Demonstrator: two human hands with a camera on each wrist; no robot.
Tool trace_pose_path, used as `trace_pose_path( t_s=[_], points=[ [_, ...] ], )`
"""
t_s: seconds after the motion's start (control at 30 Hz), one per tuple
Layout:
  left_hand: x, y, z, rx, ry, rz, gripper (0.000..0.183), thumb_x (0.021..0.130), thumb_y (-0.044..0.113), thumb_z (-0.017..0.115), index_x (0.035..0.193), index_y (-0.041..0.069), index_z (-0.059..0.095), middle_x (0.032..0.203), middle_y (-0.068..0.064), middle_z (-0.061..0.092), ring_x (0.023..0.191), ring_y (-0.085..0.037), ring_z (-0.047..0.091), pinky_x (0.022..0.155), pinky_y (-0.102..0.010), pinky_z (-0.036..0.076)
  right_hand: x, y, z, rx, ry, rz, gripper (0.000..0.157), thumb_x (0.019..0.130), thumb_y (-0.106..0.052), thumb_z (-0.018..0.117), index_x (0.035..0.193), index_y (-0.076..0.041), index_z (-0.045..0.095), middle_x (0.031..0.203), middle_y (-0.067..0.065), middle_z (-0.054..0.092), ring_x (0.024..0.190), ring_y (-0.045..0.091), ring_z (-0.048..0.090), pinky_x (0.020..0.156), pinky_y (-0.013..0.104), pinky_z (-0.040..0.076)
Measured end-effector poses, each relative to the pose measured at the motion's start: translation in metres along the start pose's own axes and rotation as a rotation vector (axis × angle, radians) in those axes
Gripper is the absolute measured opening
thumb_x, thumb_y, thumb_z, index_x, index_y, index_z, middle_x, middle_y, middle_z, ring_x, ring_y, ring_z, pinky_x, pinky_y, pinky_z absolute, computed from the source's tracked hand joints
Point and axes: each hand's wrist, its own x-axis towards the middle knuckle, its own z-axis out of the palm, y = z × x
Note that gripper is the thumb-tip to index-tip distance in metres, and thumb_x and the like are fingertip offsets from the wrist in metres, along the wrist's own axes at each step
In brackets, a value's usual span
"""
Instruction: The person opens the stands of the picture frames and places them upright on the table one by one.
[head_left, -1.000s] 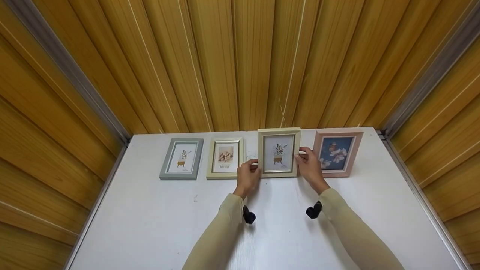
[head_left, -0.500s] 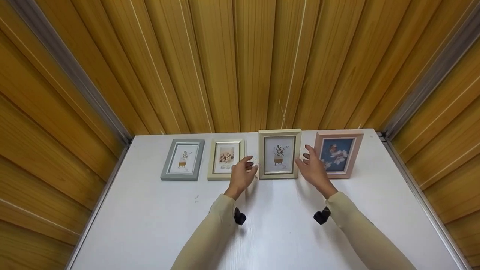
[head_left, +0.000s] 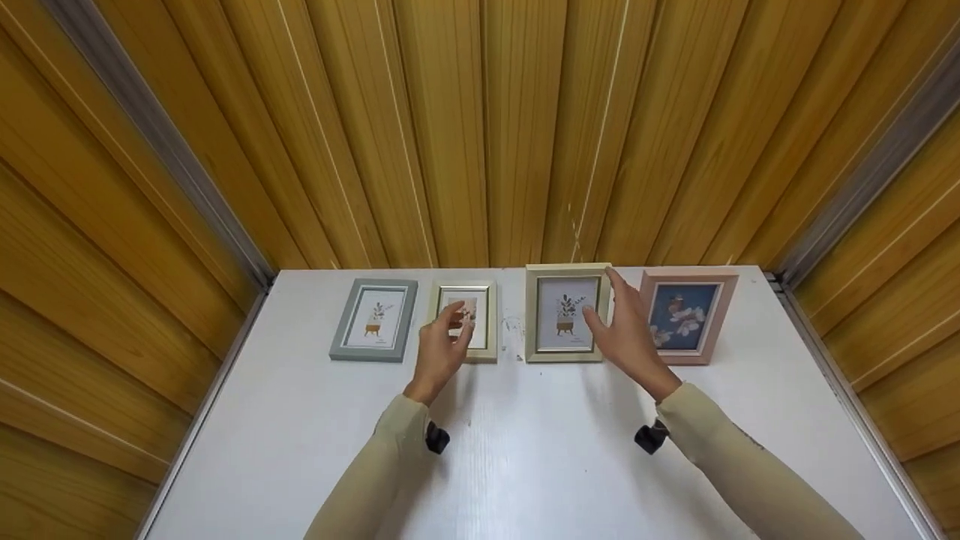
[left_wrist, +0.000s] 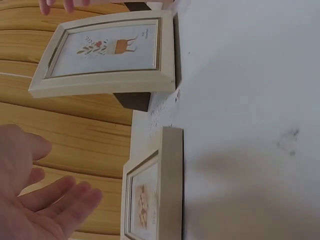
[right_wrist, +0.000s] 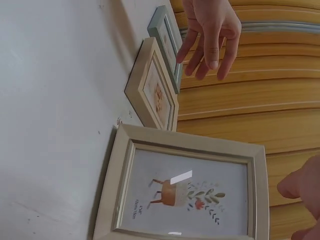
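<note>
A larger cream picture frame (head_left: 533,322) with a plant print stands upright on the white table. Its dark back support (left_wrist: 134,100) shows in the left wrist view. My right hand (head_left: 630,330) hovers at the frame's right side with thumb and fingers spread; the right wrist view shows a gap between the fingers and its top edge. Over the smaller cream picture frame (head_left: 491,330), which leans back, my left hand (head_left: 439,349) hangs with loosely bent fingers and holds nothing. In the head view that hand covers part of the smaller frame's picture.
A grey-green picture frame (head_left: 409,319) leans back at the left end of the row. At the right end stands a pink picture frame (head_left: 718,319) with a flower print. The white table (head_left: 525,465) meets yellow wood-slat walls (head_left: 517,135) behind and at both sides.
Both hands have let go of the larger cream frame's sides. My left hand has moved left, over to the smaller cream frame. My right hand has risen slightly beside the larger one.
</note>
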Motion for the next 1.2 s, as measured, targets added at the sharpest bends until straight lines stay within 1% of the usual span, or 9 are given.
trace_pose_path(
  t_s=[0.1,0.23,0.33,0.43,0.6,0.77,0.93,1.1,1.2],
  points=[
    [0.000,-0.005,-0.012,0.027,0.042,0.000,0.041,0.097,0.010,0.071,0.136,0.002,0.061,0.119,-0.020,0.072,0.105,-0.033,0.071,0.084,-0.046,0.060,0.002,-0.012,0.009,-0.006,0.026,-0.057,0.072,0.099,-0.013,0.067,0.160,-0.007,0.029,0.156,0.024,0.034,0.143,0.043,0.033,0.113,0.065,0.030],
    [0.000,-0.015,-0.024,0.070,0.096,0.020,0.041,0.097,0.014,0.072,0.135,0.002,0.063,0.125,-0.019,0.070,0.108,-0.037,0.070,0.088,-0.048,0.058,0.005,-0.029,0.024,-0.018,0.053,-0.138,0.065,0.100,-0.014,0.066,0.157,-0.010,0.037,0.151,0.019,0.038,0.139,0.037,0.036,0.111,0.058,0.036],
    [0.000,-0.021,-0.031,0.102,0.123,0.022,0.041,0.096,0.013,0.074,0.134,0.002,0.064,0.130,-0.017,0.068,0.116,-0.036,0.067,0.096,-0.046,0.055,0.007,-0.040,0.038,-0.037,0.067,-0.209,0.063,0.099,-0.013,0.067,0.156,-0.010,0.040,0.150,0.016,0.041,0.138,0.032,0.038,0.112,0.052,0.039],
    [0.000,-0.026,-0.034,0.134,0.133,0.014,0.042,0.094,0.012,0.076,0.133,0.000,0.064,0.134,-0.017,0.066,0.125,-0.033,0.062,0.105,-0.045,0.049,0.011,-0.049,0.052,-0.062,0.077,-0.305,0.065,0.097,-0.012,0.069,0.155,-0.008,0.041,0.150,0.017,0.042,0.139,0.031,0.041,0.113,0.050,0.040],
    [-0.001,-0.033,-0.037,0.171,0.097,-0.012,0.048,0.095,0.017,0.076,0.138,0.001,0.060,0.142,-0.018,0.060,0.134,-0.034,0.054,0.114,-0.046,0.041,0.016,-0.059,0.076,-0.124,0.081,-0.467,0.067,0.096,-0.013,0.072,0.155,-0.009,0.042,0.150,0.019,0.044,0.138,0.032,0.042,0.109,0.051,0.044],
    [0.000,-0.038,-0.039,0.191,0.036,-0.088,0.060,0.097,0.025,0.073,0.148,0.004,0.050,0.151,-0.017,0.051,0.142,-0.034,0.046,0.118,-0.049,0.035,0.021,-0.060,0.103,-0.181,0.056,-0.564,0.070,0.097,-0.019,0.072,0.158,-0.017,0.039,0.153,0.016,0.042,0.140,0.031,0.041,0.109,0.049,0.045],
    [0.003,-0.046,-0.035,0.178,0.012,-0.127,0.070,0.098,0.029,0.072,0.156,0.005,0.039,0.158,-0.016,0.043,0.147,-0.033,0.039,0.119,-0.049,0.031,0.026,-0.049,0.131,-0.219,0.041,-0.599,0.070,0.097,-0.022,0.072,0.158,-0.019,0.038,0.155,0.019,0.040,0.142,0.033,0.040,0.109,0.049,0.046],
    [0.005,-0.053,-0.029,0.171,-0.041,-0.191,0.075,0.099,0.034,0.068,0.160,0.010,0.032,0.163,-0.012,0.036,0.150,-0.031,0.034,0.121,-0.048,0.029,0.030,-0.039,0.156,-0.209,0.013,-0.557,0.073,0.095,-0.021,0.074,0.159,-0.020,0.038,0.157,0.021,0.038,0.143,0.036,0.039,0.100,0.048,0.053],
    [0.008,-0.057,-0.023,0.175,-0.051,-0.225,0.076,0.099,0.036,0.068,0.161,0.013,0.031,0.163,-0.012,0.036,0.150,-0.031,0.034,0.121,-0.049,0.029,0.035,-0.034,0.167,-0.222,-0.022,-0.510,0.075,0.097,-0.022,0.072,0.161,-0.020,0.034,0.159,0.022,0.035,0.144,0.036,0.037,0.104,0.047,0.050]
  ],
)
